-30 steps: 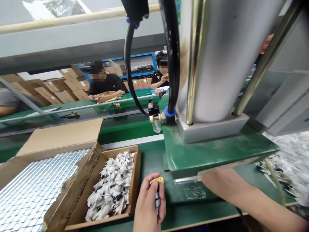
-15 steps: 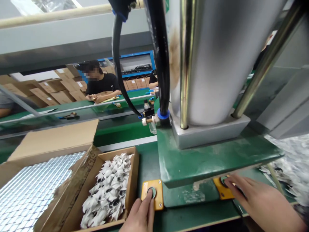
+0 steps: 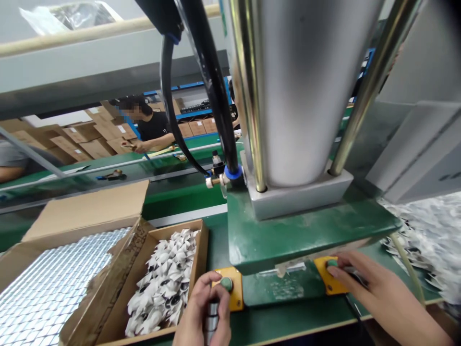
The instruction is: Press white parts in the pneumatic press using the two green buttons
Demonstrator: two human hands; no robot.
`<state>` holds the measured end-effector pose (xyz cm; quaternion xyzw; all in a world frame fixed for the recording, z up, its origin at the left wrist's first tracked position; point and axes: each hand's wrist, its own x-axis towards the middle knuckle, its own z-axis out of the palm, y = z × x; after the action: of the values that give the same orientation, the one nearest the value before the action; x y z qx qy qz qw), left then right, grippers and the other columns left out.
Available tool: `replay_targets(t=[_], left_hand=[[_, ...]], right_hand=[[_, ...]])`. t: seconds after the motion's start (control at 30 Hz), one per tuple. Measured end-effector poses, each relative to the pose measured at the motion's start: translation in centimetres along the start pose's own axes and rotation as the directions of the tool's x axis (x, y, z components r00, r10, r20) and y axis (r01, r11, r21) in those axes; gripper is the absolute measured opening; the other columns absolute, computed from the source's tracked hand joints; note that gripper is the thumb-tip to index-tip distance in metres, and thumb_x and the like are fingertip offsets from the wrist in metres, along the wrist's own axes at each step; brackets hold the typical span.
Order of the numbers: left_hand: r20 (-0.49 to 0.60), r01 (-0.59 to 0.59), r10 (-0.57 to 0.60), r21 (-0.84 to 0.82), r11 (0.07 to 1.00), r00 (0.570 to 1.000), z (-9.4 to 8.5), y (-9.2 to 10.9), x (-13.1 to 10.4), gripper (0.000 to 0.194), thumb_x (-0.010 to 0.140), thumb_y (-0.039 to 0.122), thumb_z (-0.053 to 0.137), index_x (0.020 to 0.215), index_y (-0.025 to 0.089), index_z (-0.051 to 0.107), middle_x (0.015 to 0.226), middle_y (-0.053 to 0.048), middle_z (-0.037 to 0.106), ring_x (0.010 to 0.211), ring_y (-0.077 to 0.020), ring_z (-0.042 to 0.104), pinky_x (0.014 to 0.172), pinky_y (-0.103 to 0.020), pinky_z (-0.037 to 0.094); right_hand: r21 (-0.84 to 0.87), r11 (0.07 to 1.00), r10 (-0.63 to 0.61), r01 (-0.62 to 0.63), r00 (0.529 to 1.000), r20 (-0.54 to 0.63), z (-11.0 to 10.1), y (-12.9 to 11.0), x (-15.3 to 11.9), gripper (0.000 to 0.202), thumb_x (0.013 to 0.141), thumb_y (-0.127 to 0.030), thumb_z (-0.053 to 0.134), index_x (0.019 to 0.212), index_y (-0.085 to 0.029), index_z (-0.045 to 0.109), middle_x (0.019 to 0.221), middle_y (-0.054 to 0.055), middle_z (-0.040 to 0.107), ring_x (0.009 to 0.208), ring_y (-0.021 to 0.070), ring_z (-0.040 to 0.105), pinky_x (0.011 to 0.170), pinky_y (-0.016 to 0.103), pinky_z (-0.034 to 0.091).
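Note:
My left hand point(image 3: 203, 312) is curled around a silver metal cylinder point(image 3: 212, 323), most of it hidden by the fingers. Its fingertips lie beside a green push button point(image 3: 226, 284) on a yellow control box point(image 3: 236, 293). At a second yellow control box point(image 3: 329, 281), my right hand point(image 3: 370, 283) has thumb and forefinger closed at the edge of another green push button point(image 3: 332, 263). A dark, shiny sliver shows between the right fingers, too hidden to name. Above and between both hands is the green plate point(image 3: 306, 235) of a press with a large silver cylinder point(image 3: 298, 96).
An open carton point(image 3: 118, 266) of shiny metal rods stands left, beside a box point(image 3: 200, 254) of white finned impellers point(image 3: 165, 283). Black hoses point(image 3: 212, 81) hang by the press. More white parts point(image 3: 432, 240) are piled right. A co-worker point(image 3: 151, 127) sits across the green bench.
My left forefinger has come off its button, and the hand has curled, exposing the silver cylinder. My right hand stays at its button. The view has shifted slightly right.

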<state>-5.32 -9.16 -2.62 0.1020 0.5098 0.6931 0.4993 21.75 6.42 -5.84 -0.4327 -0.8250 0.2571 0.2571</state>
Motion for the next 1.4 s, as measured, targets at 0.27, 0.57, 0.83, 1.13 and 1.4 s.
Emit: replay_targets(t=[0.27,0.57,0.83,1.13,1.4], left_hand=[[0.204,-0.008,0.012,-0.020,1.000,0.979,4.3,-1.3,-0.1,0.008,0.085,0.028,0.045,0.087,0.023,0.051,0.060,0.004,0.054,0.027,-0.0027,0.034,0.030,-0.013,0.019],[0.180,0.056,-0.092,0.195,0.979,0.979,3.2,-2.0,-0.6,0.041,0.080,0.057,0.049,0.081,0.017,0.057,0.044,0.006,0.041,0.034,-0.0025,0.027,0.037,-0.019,0.013],[0.176,0.074,-0.134,0.311,0.947,0.975,0.5,-4.3,-1.0,0.050,0.066,0.057,0.065,0.092,0.015,0.056,0.044,0.009,0.036,0.035,-0.0037,0.026,0.038,-0.021,0.014],[0.155,0.045,-0.091,0.278,0.959,0.984,-1.5,-4.8,-1.4,0.053,0.065,0.061,0.062,0.090,0.015,0.053,0.043,0.010,0.035,0.034,-0.0051,0.028,0.036,-0.021,0.016],[0.089,0.012,-0.032,0.222,0.975,0.996,-1.8,-4.2,-1.5,0.059,0.067,0.068,0.056,0.096,0.017,0.049,0.049,0.007,0.045,0.032,-0.0026,0.026,0.034,-0.019,0.015]], right_hand=[[0.334,0.927,0.034,-0.172,0.923,0.382,-0.8,-5.7,4.4,0.030,0.085,-0.049,0.049,0.073,-0.022,0.052,0.058,-0.003,0.047,0.055,0.0142,0.049,0.050,0.023,0.038],[0.404,0.914,-0.125,-0.048,0.912,0.390,0.8,-8.4,6.9,0.022,0.082,-0.034,0.050,0.063,-0.022,0.048,0.066,-0.001,0.053,0.065,0.0161,0.050,0.063,0.026,0.040],[0.441,0.809,-0.048,-0.389,0.704,0.709,2.7,-12.2,4.7,0.027,0.081,-0.046,0.058,0.082,-0.020,0.059,0.057,-0.003,0.051,0.048,0.0084,0.042,0.044,0.019,0.028],[0.605,0.167,-0.188,-0.778,0.577,0.795,11.7,-23.6,9.6,0.051,0.081,-0.045,0.060,0.123,-0.024,0.041,0.129,0.013,0.042,0.082,0.0175,0.058,0.068,0.033,0.050],[0.722,0.417,-0.294,-0.552,0.670,0.682,8.0,-18.1,5.7,0.030,0.087,-0.040,0.056,0.109,-0.020,0.056,0.107,0.008,0.060,0.087,0.0172,0.059,0.080,0.032,0.046]])
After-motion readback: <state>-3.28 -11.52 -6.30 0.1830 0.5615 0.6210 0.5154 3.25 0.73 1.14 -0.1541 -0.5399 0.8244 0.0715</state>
